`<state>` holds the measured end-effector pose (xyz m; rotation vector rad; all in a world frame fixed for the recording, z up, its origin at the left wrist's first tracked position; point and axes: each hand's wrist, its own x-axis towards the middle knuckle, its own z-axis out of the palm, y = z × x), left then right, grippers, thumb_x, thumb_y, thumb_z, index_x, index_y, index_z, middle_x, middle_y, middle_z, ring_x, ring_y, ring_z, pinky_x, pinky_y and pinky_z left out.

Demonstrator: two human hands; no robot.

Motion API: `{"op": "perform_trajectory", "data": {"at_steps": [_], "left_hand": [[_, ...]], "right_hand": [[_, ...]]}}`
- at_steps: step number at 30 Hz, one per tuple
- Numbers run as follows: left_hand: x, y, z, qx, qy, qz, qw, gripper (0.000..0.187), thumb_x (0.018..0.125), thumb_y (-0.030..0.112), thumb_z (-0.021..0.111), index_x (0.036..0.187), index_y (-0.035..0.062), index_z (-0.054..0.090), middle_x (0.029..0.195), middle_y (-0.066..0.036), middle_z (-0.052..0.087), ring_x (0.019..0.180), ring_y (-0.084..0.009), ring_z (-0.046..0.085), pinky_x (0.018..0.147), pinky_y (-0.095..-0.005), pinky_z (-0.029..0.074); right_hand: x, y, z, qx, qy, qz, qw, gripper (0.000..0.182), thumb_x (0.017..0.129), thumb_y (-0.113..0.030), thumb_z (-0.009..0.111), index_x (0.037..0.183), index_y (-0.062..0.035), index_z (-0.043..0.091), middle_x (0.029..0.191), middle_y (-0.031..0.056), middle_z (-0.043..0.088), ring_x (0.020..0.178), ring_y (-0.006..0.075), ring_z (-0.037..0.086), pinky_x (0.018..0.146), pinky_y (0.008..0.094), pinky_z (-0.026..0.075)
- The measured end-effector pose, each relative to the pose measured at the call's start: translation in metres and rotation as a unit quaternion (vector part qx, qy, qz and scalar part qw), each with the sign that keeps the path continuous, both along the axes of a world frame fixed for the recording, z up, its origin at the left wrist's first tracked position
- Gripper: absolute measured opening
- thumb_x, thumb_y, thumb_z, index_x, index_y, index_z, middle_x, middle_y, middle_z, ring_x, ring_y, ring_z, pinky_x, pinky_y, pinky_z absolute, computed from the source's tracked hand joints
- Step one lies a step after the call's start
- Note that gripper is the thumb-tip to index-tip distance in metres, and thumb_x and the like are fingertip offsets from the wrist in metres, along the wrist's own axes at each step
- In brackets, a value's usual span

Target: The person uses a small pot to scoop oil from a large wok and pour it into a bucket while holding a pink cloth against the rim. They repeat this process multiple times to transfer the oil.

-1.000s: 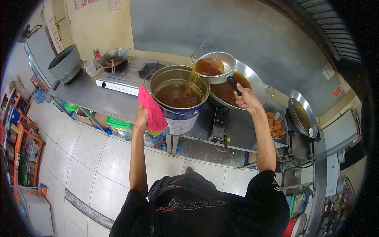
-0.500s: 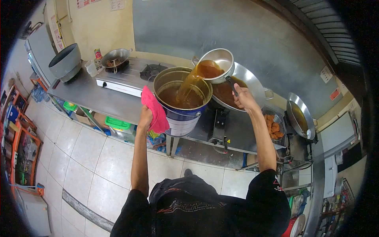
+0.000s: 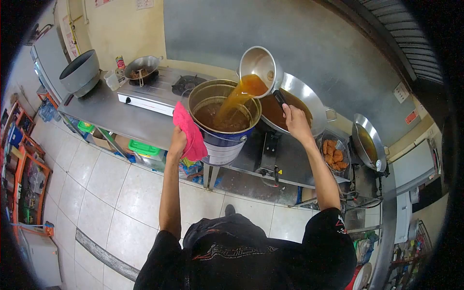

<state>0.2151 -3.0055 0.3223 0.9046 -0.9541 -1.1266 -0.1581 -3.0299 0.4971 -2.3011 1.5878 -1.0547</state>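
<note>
My right hand [image 3: 297,122] is closed round the black handle of a metal saucepan [image 3: 261,62]. The pan is tipped to the left, and brown liquid [image 3: 237,96] streams from it into a large blue-and-white metal bucket [image 3: 223,150]. Dark, oily-looking liquid lies inside the bucket. My left hand [image 3: 178,141] grips a pink cloth [image 3: 189,134] against the bucket's left side; its fingertips are partly hidden by the cloth. Behind the saucepan stands a wide wok [image 3: 309,99] holding more brown liquid.
A basket of fried pieces [image 3: 334,155] sits right of the big wok, beside another wok [image 3: 366,140] with liquid. To the left are a gas stove [image 3: 154,99], a small wok [image 3: 141,67] and a grey pot [image 3: 81,72] on the steel counter [image 3: 111,116].
The saucepan has tilted further, its opening now turned more to the left, and less liquid remains in it. My left hand and the pink cloth have stayed in place.
</note>
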Motion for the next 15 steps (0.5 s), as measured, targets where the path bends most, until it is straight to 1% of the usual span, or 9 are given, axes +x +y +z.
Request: {"op": "perform_trajectory", "data": {"at_steps": [1,2,4,5,7,8,10,12,15], "left_hand": [[-0.001,0.002,0.003,0.001,0.000,0.000,1.000,0.017,0.089,0.008,0.049,0.099,-0.0001,0.060,0.085,-0.007,0.064,0.074,-0.0154,0.062,0.065,-0.0298,0.052],[-0.001,0.004,0.006,0.006,-0.005,0.000,1.000,0.017,0.089,0.008,0.049,0.099,-0.0001,0.059,0.085,-0.007,0.064,0.074,-0.0153,0.063,0.065,-0.0296,0.052],[-0.003,0.007,0.012,0.012,-0.011,0.000,1.000,0.017,0.089,0.008,0.049,0.099,-0.0001,0.059,0.085,-0.007,0.064,0.074,-0.0153,0.063,0.065,-0.0294,0.052],[-0.005,0.008,0.014,0.015,-0.009,0.007,1.000,0.017,0.088,0.006,0.047,0.097,-0.0004,0.061,0.085,-0.006,0.064,0.076,-0.0142,0.061,0.067,-0.0291,0.050],[-0.006,0.010,0.018,0.019,-0.010,0.015,1.000,0.019,0.087,0.005,0.046,0.095,-0.0006,0.062,0.085,-0.004,0.064,0.078,-0.0131,0.060,0.069,-0.0287,0.049],[-0.007,0.011,0.019,0.020,0.000,0.012,1.000,0.019,0.086,0.005,0.046,0.095,-0.0005,0.062,0.085,-0.004,0.064,0.078,-0.0129,0.060,0.069,-0.0283,0.049],[-0.009,0.011,0.021,0.022,0.007,0.008,1.000,0.018,0.086,0.005,0.047,0.095,-0.0004,0.062,0.084,-0.004,0.064,0.077,-0.0127,0.060,0.068,-0.0279,0.049],[-0.008,0.010,0.018,0.019,0.024,0.001,1.000,0.015,0.089,0.007,0.048,0.099,0.0012,0.059,0.084,-0.006,0.064,0.074,-0.0165,0.063,0.066,-0.0304,0.053],[-0.006,0.008,0.014,0.019,0.002,0.006,1.000,0.015,0.090,0.008,0.049,0.099,0.0008,0.058,0.085,-0.006,0.064,0.075,-0.0162,0.063,0.066,-0.0305,0.052]], "right_hand": [[0.001,0.002,-0.002,-0.040,0.018,0.012,0.999,0.041,0.097,-0.027,0.045,0.074,0.0060,0.053,0.059,0.0252,0.054,0.060,0.0445,0.055,0.059,0.0476,0.043],[0.002,0.004,-0.003,-0.039,0.017,0.012,0.999,0.041,0.097,-0.027,0.045,0.074,0.0060,0.053,0.059,0.0252,0.054,0.060,0.0445,0.055,0.059,0.0476,0.043],[0.005,0.009,-0.005,-0.067,0.090,-0.017,0.994,0.036,0.096,-0.025,0.047,0.076,0.0051,0.052,0.058,0.0257,0.054,0.059,0.0446,0.056,0.055,0.0494,0.043],[0.007,0.013,-0.004,-0.066,0.088,-0.017,0.994,0.036,0.096,-0.025,0.047,0.076,0.0051,0.052,0.058,0.0257,0.054,0.059,0.0446,0.056,0.055,0.0494,0.043],[0.011,0.021,-0.002,-0.122,0.164,-0.013,0.979,0.034,0.095,-0.025,0.049,0.079,0.0042,0.051,0.056,0.0249,0.053,0.054,0.0436,0.055,0.049,0.0495,0.043],[0.012,0.020,-0.005,-0.122,0.162,-0.014,0.979,0.034,0.095,-0.025,0.049,0.079,0.0042,0.051,0.056,0.0249,0.053,0.054,0.0436,0.055,0.049,0.0495,0.043],[0.010,0.018,-0.008,-0.131,0.209,-0.012,0.969,0.033,0.095,-0.026,0.050,0.081,0.0038,0.050,0.053,0.0232,0.052,0.050,0.0426,0.054,0.046,0.0493,0.042],[0.007,0.013,-0.009,-0.128,0.218,-0.009,0.967,0.033,0.095,-0.027,0.050,0.082,0.0038,0.051,0.054,0.0231,0.053,0.051,0.0419,0.055,0.047,0.0489,0.043],[0.002,0.004,-0.013,-0.121,0.211,0.004,0.970,0.033,0.095,-0.027,0.050,0.083,0.0038,0.051,0.055,0.0241,0.053,0.053,0.0414,0.056,0.049,0.0483,0.043]]}}
